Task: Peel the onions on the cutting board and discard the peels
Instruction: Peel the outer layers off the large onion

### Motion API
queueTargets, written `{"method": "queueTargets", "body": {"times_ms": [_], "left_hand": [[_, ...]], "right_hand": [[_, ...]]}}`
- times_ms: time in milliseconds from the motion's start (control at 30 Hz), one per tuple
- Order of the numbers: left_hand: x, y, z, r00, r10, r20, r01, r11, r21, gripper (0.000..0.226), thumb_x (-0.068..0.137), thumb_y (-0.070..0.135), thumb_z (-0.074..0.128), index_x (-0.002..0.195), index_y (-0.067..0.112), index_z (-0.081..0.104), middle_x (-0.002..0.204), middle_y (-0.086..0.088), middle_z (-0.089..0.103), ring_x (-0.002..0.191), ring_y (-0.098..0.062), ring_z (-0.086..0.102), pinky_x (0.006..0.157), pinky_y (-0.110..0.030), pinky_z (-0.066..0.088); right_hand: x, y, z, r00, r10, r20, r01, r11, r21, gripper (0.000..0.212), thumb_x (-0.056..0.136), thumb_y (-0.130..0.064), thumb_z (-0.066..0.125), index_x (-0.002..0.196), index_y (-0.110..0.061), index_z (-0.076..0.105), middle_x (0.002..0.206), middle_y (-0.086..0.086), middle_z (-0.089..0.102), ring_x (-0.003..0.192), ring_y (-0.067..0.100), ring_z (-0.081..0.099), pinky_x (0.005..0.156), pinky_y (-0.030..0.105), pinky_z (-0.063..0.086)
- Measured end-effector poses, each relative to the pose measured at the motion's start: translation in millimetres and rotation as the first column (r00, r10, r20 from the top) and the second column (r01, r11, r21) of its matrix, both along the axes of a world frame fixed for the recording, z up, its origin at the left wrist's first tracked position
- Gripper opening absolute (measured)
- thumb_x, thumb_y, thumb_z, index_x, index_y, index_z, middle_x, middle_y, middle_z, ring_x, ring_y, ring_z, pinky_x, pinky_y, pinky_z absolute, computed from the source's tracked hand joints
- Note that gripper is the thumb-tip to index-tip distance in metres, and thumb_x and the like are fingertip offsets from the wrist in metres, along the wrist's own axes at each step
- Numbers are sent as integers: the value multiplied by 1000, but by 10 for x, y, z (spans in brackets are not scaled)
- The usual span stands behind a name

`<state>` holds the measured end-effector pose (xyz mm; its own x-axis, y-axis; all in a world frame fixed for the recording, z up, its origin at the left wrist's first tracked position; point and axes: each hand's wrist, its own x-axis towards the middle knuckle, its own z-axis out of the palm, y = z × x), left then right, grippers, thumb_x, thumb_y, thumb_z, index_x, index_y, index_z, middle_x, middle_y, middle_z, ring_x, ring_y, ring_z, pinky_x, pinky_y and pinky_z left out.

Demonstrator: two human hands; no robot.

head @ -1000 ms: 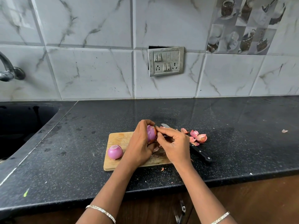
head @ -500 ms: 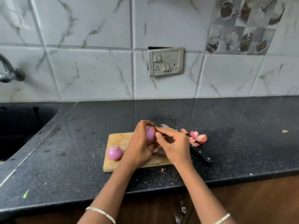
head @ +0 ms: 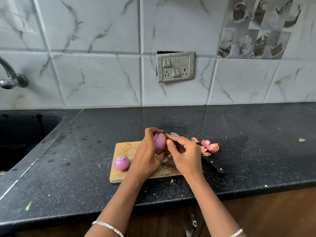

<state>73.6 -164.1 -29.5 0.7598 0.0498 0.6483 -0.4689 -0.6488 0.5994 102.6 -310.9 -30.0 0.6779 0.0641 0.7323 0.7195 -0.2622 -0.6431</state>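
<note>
Onion [head: 159, 142] gripped by both hands, half hidden; knife [head: 212, 163] partly covered.

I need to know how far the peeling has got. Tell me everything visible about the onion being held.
The held onion is small and round, glossy purple with pale streaks, and a strip of brown dry skin remains along its right edge. The left hand grips it above the cutting board; the right hand fingertips pinch at that skin.
</note>
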Motion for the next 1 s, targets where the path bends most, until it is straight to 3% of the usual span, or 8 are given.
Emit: {"method": "queueTargets", "body": {"times_ms": [167, 267, 333, 400, 533, 700, 833, 1000], "left_hand": [[-20, 3, 35, 1000, 12, -18, -13, 1000, -28, 68, 79, 42, 85, 135, 23, 50, 120, 12, 62, 101, -4, 60, 84, -8, 42], [-56, 7, 79, 999, -29, -45, 23, 991, -133, 69, 79, 52, 77, 137, 27, 49, 114, 13, 65, 95, -2, 65, 83, -12, 49], [-55, 21, 100, 997, -64, -48, 55, 983, -177, 68, 79, 52, 76, 137, 27, 50, 112, 11, 66, 94, -5, 67, 84, -18, 54], [-38, 57, 98, 997, -70, -41, 61, 982, -179, 66, 78, 49, 79, 135, 26, 54, 112, 10, 67, 95, -8, 67, 85, -22, 55], [5, 131, 62, 999, -13, -32, 11, 998, -56, 62, 79, 39, 85, 133, 25, 58, 122, 8, 62, 112, -3, 58, 95, -13, 44], [-59, 76, 80, 992, -62, -115, 65, 997, 28, 69, 76, 26, 60, 143, 12, 47, 131, 4, 55, 121, -7, 51, 101, -7, 35], [-31, 100, 3, 980, -65, -187, 74, 996, 41, 76, 83, 5, 66, 153, 14, 37, 141, -2, 56, 128, -18, 54, 104, -12, 35], [-37, 101, -18, 992, -23, -127, 27, 999, 27, 84, 83, -4, 72, 155, 22, 37, 143, 1, 54, 128, -10, 49, 102, -22, 44]], "right_hand": [[38, -60, -10, 996, -90, 21, 88, 991, 100, 12, 91, -8, 74, 100, -15, 79, 93, -9, 73, 84, 9, 71, 74, 27, 57], [27, -71, 5, 998, -56, -8, 57, 991, 125, 9, 95, -17, 72, 89, -15, 79, 82, -11, 73, 76, 8, 69, 67, 24, 52], [4, -62, 28, 1000, -4, 13, 2, 996, 87, 8, 95, -13, 70, 94, -16, 78, 93, -7, 71, 87, 11, 69, 74, 23, 53], [0, -53, 37, 994, 105, -28, -102, 989, 107, 12, 94, -8, 70, 102, -14, 76, 102, -1, 69, 95, 13, 69, 79, 24, 56], [-5, -25, 27, 943, 305, -133, -276, 940, 200, 13, 89, -21, 77, 102, -18, 76, 104, 1, 70, 95, 25, 72, 79, 47, 61], [31, -5, 12, 955, 269, -124, -255, 960, 119, 17, 83, -12, 83, 94, -20, 75, 101, -9, 65, 87, 18, 69, 71, 27, 54], [63, -7, -15, 955, 263, -134, -250, 962, 107, 13, 81, -8, 83, 89, -14, 75, 100, -10, 63, 86, 16, 67, 69, 26, 53], [43, -21, 2, 958, 244, -147, -227, 966, 123, 15, 80, -8, 84, 86, -18, 76, 96, -6, 66, 84, 19, 68, 68, 34, 54]]}}
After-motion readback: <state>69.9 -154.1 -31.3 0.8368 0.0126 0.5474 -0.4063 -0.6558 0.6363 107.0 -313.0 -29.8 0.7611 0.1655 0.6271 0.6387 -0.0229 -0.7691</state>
